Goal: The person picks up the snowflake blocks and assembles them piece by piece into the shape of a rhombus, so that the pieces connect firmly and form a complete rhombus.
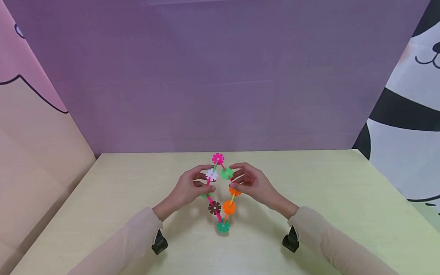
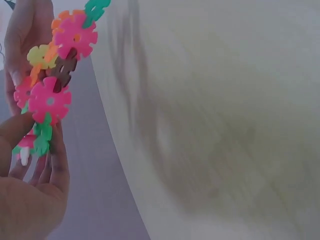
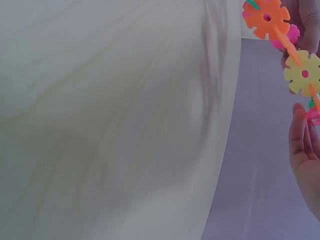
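Observation:
A closed loop of interlocking plastic flower discs [image 1: 214, 207], in pink, white, green, orange, brown and other colours, is held up over the table. My left hand [image 1: 189, 185] pinches its left side between thumb and fingers, near the white disc [image 1: 212, 174]. On the opposite side, my right hand [image 1: 254, 181] grips it by the light green disc [image 1: 227, 173] and an orange one. A teal disc [image 1: 223, 226] forms the loop's lowest point. In the left wrist view, the left thumb presses by a pink disc [image 2: 50, 100]. The right wrist view shows right fingers [image 3: 298, 132] below a yellow disc [image 3: 303, 73].
The pale wooden table [image 1: 99, 214] lies beneath both hands, with their shadows on it. Behind its far edge rises a purple panel [image 1: 217, 73]. Cartoon-printed walls, pink at left and panda at right [image 1: 418, 98], flank the table. Dark wrist cameras [image 1: 159, 242] sit under both sleeves.

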Tool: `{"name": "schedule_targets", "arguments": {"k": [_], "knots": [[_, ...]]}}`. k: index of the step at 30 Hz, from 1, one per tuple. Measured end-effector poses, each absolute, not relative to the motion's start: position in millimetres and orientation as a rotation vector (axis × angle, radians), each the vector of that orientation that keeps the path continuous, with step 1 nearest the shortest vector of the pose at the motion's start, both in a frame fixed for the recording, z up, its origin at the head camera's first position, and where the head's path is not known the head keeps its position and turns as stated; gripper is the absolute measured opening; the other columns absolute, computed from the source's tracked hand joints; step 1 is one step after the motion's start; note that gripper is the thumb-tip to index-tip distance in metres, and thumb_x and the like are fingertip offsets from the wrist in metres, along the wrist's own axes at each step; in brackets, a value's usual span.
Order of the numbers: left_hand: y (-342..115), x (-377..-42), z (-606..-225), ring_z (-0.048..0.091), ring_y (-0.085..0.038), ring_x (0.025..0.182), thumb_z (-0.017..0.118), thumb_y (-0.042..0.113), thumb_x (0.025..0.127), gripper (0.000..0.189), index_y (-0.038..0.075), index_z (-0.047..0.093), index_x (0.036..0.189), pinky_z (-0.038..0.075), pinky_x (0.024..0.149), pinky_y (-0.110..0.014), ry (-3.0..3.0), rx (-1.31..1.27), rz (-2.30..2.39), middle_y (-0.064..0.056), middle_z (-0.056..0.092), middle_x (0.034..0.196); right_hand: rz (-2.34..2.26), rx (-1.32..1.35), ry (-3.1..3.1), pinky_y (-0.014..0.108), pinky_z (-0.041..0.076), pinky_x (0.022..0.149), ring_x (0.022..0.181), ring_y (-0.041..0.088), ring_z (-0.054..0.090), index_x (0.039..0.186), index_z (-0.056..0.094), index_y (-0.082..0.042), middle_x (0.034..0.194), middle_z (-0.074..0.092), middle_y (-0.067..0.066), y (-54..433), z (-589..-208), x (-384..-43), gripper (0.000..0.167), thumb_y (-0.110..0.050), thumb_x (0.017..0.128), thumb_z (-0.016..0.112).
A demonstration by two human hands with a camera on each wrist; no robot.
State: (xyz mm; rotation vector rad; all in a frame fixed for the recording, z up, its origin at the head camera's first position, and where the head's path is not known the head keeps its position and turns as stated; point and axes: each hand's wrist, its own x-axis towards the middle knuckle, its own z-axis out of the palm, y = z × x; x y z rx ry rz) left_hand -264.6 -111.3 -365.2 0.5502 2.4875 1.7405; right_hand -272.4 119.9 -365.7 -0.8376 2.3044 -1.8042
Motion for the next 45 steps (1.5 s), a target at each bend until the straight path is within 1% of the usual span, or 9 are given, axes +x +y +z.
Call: {"name": "schedule_targets", "arguments": {"k": [1, 6, 10, 17, 21, 25, 33, 41, 45], "knots": [[-111, -266, -365, 0.064, -0.022, 0.08, 0.073, 0.013, 0.076, 0.058, 0.021, 0.05, 0.129, 0.055, 0.073, -0.03, 2.5, 0.563, 1.712, -0.014, 0.059, 0.105, -1.802, -0.837, 2.305, 0.027, 0.054, 0.075, 0.092, 0.032, 0.061, 0.126, 0.048, -0.009, 0.107, 0.055, 0.026, 121, -366, -273, 0.049, -0.008, 0.081, 0.068], [-112, -275, -361, 0.063, -0.023, 0.087, 0.074, 0.008, 0.075, 0.062, 0.019, 0.049, 0.13, 0.055, 0.072, -0.029, 2.485, 0.601, 1.674, -0.014, 0.059, 0.108, -1.799, -0.835, 2.306, 0.026, 0.054, 0.076, 0.091, 0.031, 0.062, 0.126, 0.048, -0.007, 0.109, 0.054, 0.028, 125, -367, -280, 0.048, -0.006, 0.082, 0.066], [-111, -281, -359, 0.064, -0.021, 0.084, 0.075, 0.01, 0.073, 0.064, 0.017, 0.048, 0.131, 0.055, 0.072, -0.03, 2.468, 0.584, 1.677, -0.014, 0.061, 0.108, -1.789, -0.81, 2.32, 0.027, 0.054, 0.076, 0.09, 0.028, 0.063, 0.126, 0.048, -0.009, 0.111, 0.055, 0.025, 128, -368, -286, 0.046, -0.007, 0.083, 0.065], [-105, -295, -362, 0.066, -0.021, 0.082, 0.074, 0.005, 0.074, 0.058, 0.013, 0.052, 0.127, 0.055, 0.074, -0.031, 2.515, 0.55, 1.637, -0.015, 0.06, 0.11, -1.779, -0.775, 2.337, 0.028, 0.054, 0.076, 0.089, 0.031, 0.064, 0.126, 0.046, -0.004, 0.116, 0.053, 0.023, 130, -373, -298, 0.045, -0.001, 0.084, 0.061], [-101, -303, -368, 0.067, -0.024, 0.08, 0.073, 0.001, 0.073, 0.056, 0.01, 0.053, 0.125, 0.055, 0.074, -0.032, 2.566, 0.545, 1.609, -0.016, 0.062, 0.109, -1.759, -0.751, 2.356, 0.027, 0.055, 0.074, 0.087, 0.031, 0.064, 0.126, 0.047, 0.0, 0.117, 0.052, 0.023, 131, -376, -304, 0.046, 0.001, 0.082, 0.062], [-97, -309, -375, 0.067, -0.026, 0.082, 0.073, 0.0, 0.073, 0.053, 0.007, 0.055, 0.122, 0.055, 0.075, -0.032, 2.61, 0.53, 1.57, -0.017, 0.063, 0.108, -1.683, -0.731, 2.418, 0.026, 0.055, 0.073, 0.086, 0.028, 0.063, 0.124, 0.047, 0.001, 0.117, 0.053, 0.023, 132, -380, -310, 0.045, -0.001, 0.082, 0.063], [-94, -316, -384, 0.066, -0.027, 0.089, 0.073, 0.004, 0.074, 0.05, 0.004, 0.055, 0.121, 0.054, 0.08, -0.033, 2.624, 0.49, 1.509, -0.017, 0.062, 0.111, -1.515, -0.707, 2.505, 0.029, 0.053, 0.075, 0.098, 0.036, 0.058, 0.122, 0.049, 0.002, 0.116, 0.055, 0.022, 133, -387, -321, 0.043, -0.003, 0.082, 0.064], [-93, -322, -390, 0.067, -0.025, 0.087, 0.073, 0.004, 0.075, 0.048, 0.005, 0.056, 0.12, 0.054, 0.077, -0.031, 2.636, 0.472, 1.429, -0.015, 0.061, 0.112, -1.404, -0.68, 2.502, 0.03, 0.054, 0.071, 0.083, 0.023, 0.063, 0.119, 0.05, 0.002, 0.112, 0.056, 0.022, 133, -390, -327, 0.036, -0.004, 0.085, 0.059], [-92, -323, -391, 0.066, -0.023, 0.087, 0.072, 0.005, 0.076, 0.048, 0.006, 0.056, 0.12, 0.054, 0.078, -0.03, 2.632, 0.44, 1.373, -0.014, 0.06, 0.114, -1.37, -0.669, 2.507, 0.031, 0.055, 0.071, 0.086, 0.025, 0.064, 0.119, 0.05, 0.002, 0.112, 0.056, 0.023, 132, -391, -327, 0.037, -0.002, 0.084, 0.059]]}}
